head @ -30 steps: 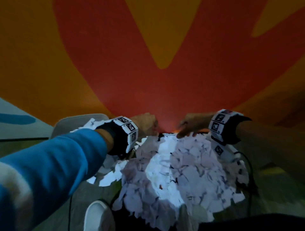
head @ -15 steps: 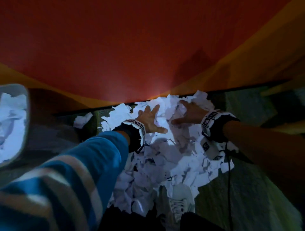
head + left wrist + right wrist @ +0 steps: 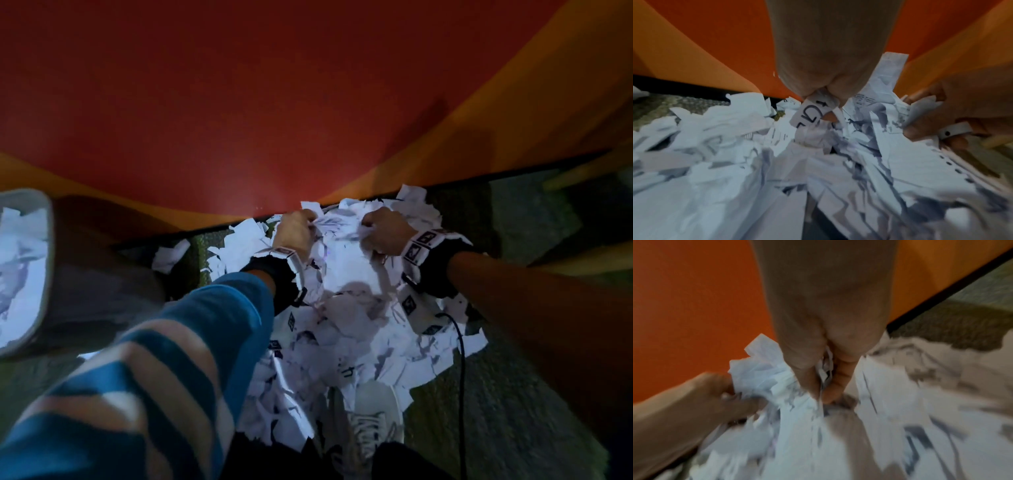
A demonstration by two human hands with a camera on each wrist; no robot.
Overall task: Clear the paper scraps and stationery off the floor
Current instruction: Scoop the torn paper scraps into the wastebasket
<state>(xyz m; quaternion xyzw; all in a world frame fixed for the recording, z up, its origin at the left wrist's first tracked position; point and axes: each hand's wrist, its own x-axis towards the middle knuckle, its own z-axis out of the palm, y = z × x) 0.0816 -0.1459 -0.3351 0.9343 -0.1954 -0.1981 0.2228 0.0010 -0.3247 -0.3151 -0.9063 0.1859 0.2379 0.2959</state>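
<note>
Two hands are gripping paper scraps at the foot of a red and orange wall.

A grey bin (image 3: 41, 274) is standing left of the paper pile (image 3: 346, 308) and is holding white scraps. The pile is lying on the floor, against the wall (image 3: 274, 102). The left hand (image 3: 295, 233) and the right hand (image 3: 383, 230) are both reaching to the far edge of the pile, fingers curled tightly around bunches of scraps. One scrap (image 3: 809, 113) in the left hand is showing handwritten marks; I cannot read them. A white shoe (image 3: 373, 421) is standing at the near edge of the pile.
</note>
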